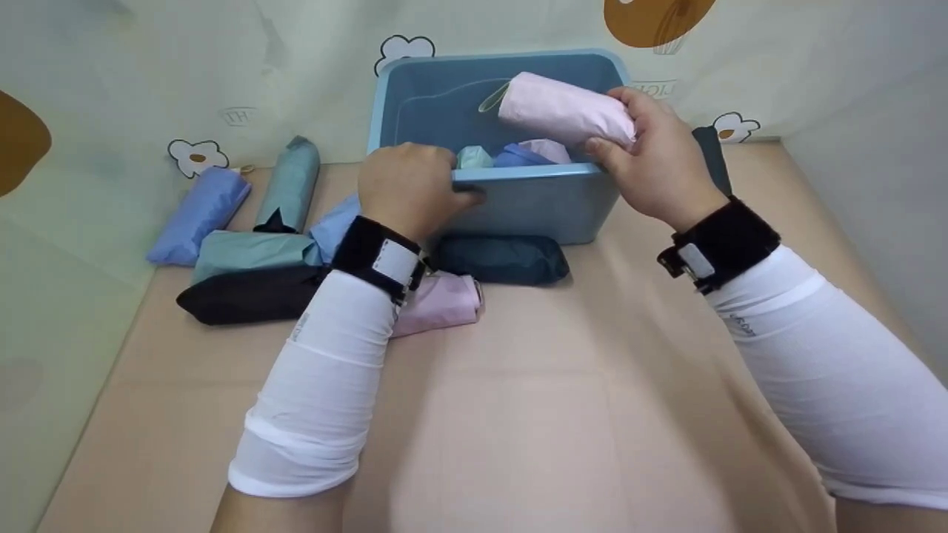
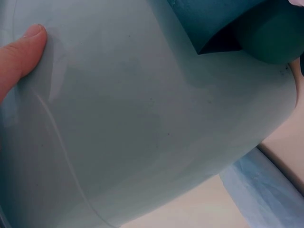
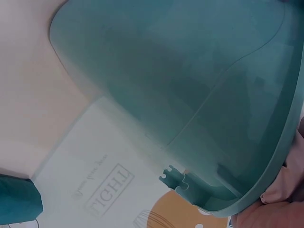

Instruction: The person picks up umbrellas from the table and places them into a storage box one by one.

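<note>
A pale pink folded umbrella [image 1: 566, 107] with a thin strap loop is tilted over the blue storage bin [image 1: 533, 196]. My right hand [image 1: 663, 163] grips its right end, beside the bin's right rim. My left hand [image 1: 411, 185] holds the bin's front rim, with fingers over the edge; in the left wrist view its thumb [image 2: 23, 54] lies against the outer wall. Inside the bin, partly hidden by the front wall, are a mint bundle [image 1: 475, 157], a blue one [image 1: 515, 157] and a pink one [image 1: 548, 150].
Left of the bin lie folded umbrellas: blue [image 1: 204, 215], green [image 1: 290, 185], teal [image 1: 248, 252] and black [image 1: 252, 296]. A dark teal one [image 1: 503, 259] and a pink one [image 1: 444, 302] lie in front. Another dark one [image 1: 713, 159] is right of the bin, near the patterned wall covering [image 1: 311, 81].
</note>
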`<state>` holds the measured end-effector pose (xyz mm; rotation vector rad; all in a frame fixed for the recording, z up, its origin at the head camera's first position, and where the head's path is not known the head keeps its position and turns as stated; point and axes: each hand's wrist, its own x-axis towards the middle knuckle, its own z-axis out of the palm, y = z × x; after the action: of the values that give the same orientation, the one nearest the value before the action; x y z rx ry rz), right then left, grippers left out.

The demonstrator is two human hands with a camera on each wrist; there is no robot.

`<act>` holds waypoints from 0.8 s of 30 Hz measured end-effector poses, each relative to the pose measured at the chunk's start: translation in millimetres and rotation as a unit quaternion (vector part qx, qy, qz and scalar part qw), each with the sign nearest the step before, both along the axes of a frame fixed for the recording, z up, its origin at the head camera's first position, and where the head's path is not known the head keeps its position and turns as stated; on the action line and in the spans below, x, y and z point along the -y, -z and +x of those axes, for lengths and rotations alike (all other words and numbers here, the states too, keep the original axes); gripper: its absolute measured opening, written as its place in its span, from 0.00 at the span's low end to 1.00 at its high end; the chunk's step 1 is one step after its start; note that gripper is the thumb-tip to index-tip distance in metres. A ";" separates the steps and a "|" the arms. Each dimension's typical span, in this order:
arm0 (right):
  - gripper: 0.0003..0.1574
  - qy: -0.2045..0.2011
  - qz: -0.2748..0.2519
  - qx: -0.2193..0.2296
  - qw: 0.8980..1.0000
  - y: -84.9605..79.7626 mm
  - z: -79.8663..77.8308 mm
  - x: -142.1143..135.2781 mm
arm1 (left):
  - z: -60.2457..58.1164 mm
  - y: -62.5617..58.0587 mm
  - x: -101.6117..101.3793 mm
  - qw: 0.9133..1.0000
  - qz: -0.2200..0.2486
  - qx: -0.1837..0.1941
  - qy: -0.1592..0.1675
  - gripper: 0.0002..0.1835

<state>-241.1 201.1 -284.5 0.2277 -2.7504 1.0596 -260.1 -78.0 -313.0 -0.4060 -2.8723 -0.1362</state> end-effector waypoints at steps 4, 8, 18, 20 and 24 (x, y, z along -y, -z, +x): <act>0.35 0.002 0.002 0.002 1.000 0.5 -0.2 0.3 | -0.5 1.2 -0.1 1.000 0.000 0.000 0.001 0.30; 0.34 0.000 -0.001 -0.005 1.000 1.2 -0.9 1.0 | -0.5 1.9 0.0 1.000 -0.002 -0.001 0.002 0.31; 0.34 0.004 0.004 0.001 1.000 3.0 -1.3 2.1 | -1.1 2.1 0.2 1.000 -0.011 0.006 0.000 0.32; 0.34 0.007 0.009 -0.001 1.000 3.8 -1.8 2.2 | -0.7 2.0 0.3 1.000 -0.013 0.005 0.001 0.32; 0.33 0.009 0.008 -0.010 1.000 4.0 -1.2 2.8 | 1.2 1.4 0.5 1.000 -0.011 -0.001 0.004 0.31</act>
<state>-242.3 198.3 -288.5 0.2131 -2.7383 1.0262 -258.9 -78.5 -314.4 -0.4220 -2.8731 -0.1048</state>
